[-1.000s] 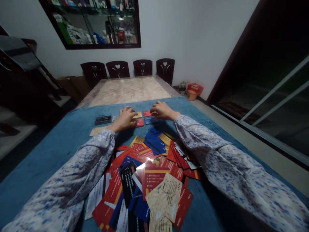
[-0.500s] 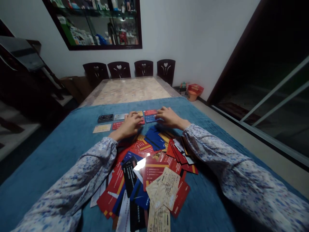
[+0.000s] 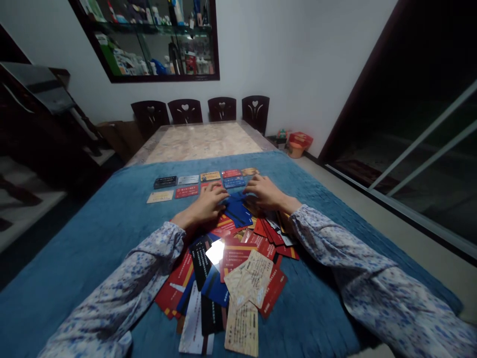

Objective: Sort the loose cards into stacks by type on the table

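Note:
My left hand (image 3: 206, 205) and my right hand (image 3: 267, 194) meet over a small heap of blue cards (image 3: 237, 211) at the far end of a big loose pile of cards (image 3: 233, 271) in red, blue, black and beige. Both hands have their fingers bent down and pressed onto the blue cards. Just beyond the hands, cards lie sorted in two short rows: a black card (image 3: 165, 182), a grey card (image 3: 188, 179), a gold card (image 3: 210, 176) and a red card (image 3: 231, 173) at the back, a beige card (image 3: 160, 197) and another red card (image 3: 187, 191) in front.
All cards lie on a blue cloth (image 3: 85, 233) over the near end of a long marble table (image 3: 201, 141). Several dark chairs (image 3: 185, 110) stand at its far end under a glass wall cabinet (image 3: 160, 40). A red bucket (image 3: 301, 141) sits on the floor at the right.
Both hands have drawn back from the sorted rows toward me and now rest on the blue cards in the pile. The rows they covered are now in full view.

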A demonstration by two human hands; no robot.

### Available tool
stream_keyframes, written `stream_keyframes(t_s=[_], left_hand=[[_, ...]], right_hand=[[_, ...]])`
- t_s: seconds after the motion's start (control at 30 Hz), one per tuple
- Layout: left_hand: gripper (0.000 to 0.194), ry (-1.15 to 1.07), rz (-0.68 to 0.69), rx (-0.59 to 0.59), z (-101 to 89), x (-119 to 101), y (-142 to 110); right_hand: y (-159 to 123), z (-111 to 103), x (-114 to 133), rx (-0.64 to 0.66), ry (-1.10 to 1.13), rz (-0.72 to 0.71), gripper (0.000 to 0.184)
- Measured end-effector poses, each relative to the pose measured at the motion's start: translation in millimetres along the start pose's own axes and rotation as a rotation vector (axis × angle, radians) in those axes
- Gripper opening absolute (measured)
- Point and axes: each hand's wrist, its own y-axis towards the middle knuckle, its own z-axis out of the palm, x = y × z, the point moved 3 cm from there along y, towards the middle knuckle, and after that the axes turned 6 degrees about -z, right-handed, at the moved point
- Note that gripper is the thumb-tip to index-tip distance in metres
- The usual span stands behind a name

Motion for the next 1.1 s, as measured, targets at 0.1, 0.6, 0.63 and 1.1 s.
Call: stream_keyframes(t_s=[0.1,0.6,0.63,1.1], left_hand=[[0.044,0.004,0.018,0.022,0.0,-5,-4],[0.046,-0.008,0.037,0.156,2.0,-27,-17],[0.046,-0.003,0.037,0.159,2.6,-28,-17],[0.029,0.012,0.084,0.151,-3.2,-36,-20]], right_hand=[[-6,0,6,0.006,0.003,0.018,0.026],[-22,-1,38,0.017,0.005,0.008,0.026],[-23,-1,40,0.022,0.006,0.004,0.027],[-28,-3,62,0.057,0.025,-0.065,0.045]])
